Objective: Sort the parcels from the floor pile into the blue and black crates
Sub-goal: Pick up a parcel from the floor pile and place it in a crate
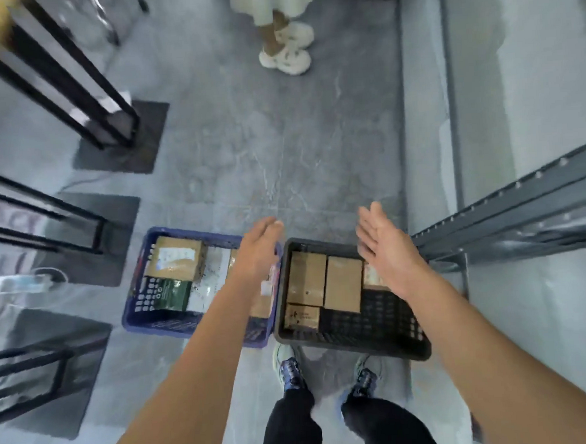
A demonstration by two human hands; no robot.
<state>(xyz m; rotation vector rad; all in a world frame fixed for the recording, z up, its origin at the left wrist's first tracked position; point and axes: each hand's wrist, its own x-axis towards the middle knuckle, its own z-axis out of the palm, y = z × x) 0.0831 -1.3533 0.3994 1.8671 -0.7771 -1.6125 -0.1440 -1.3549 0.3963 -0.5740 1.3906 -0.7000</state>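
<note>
We see both bare arms stretched forward and down over two crates on the grey floor (245, 139). The left hand (259, 248) hangs back-up above the right rim of the blue crate (133, 321), fingers loosely extended, holding nothing. The right hand (386, 250) is turned palm toward us above the far right corner of the black crate (354, 347), fingers straight and close together, also empty.

The crates stand side by side, seemingly touching, just beyond the person's shoes (290, 369). In the blue one we make out a brown box with a white label (175, 258), a dark green packet (171, 294), a pale bag (209, 278) and another brown parcel partly hidden under the left forearm. The black one holds two tall brown boxes (307, 277) side by side and a small printed box (302, 315) in front of them. The label and print are too blurred for us to read.

A metal rack (524, 214) stands to the right.
</note>
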